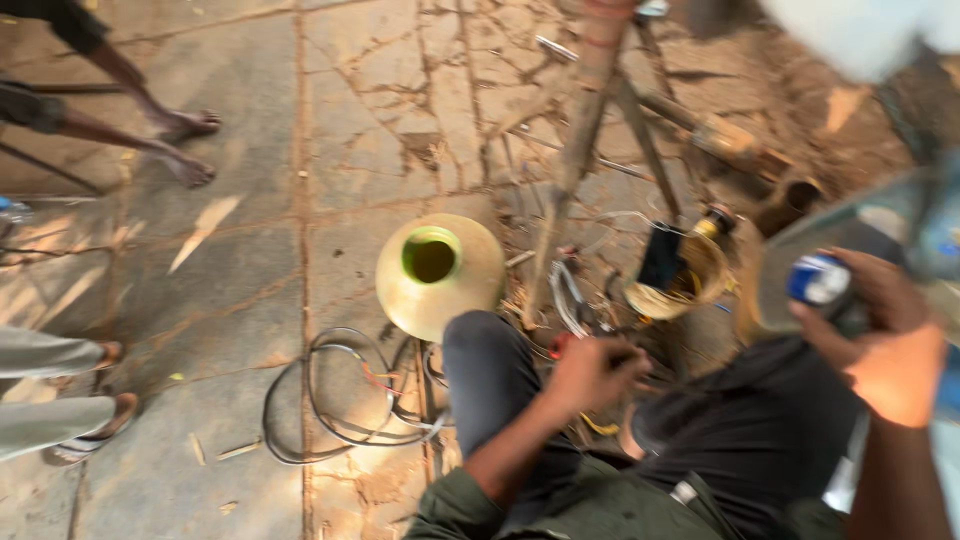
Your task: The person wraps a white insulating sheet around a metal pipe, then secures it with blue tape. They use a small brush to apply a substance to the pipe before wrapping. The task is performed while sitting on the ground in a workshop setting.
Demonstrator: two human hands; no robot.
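Crouching over floor clutter, my right hand (885, 335) clamped on a blue-capped can (818, 280).
My left hand (592, 372) curls shut near loose cable (330, 400); I judge it could snag, tipping the pot (470, 285).

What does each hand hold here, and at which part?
The right hand holds a blue-and-white can, its grip around the body below the top. The left hand is closed near red-handled pliers; the blur hides whether it holds them.
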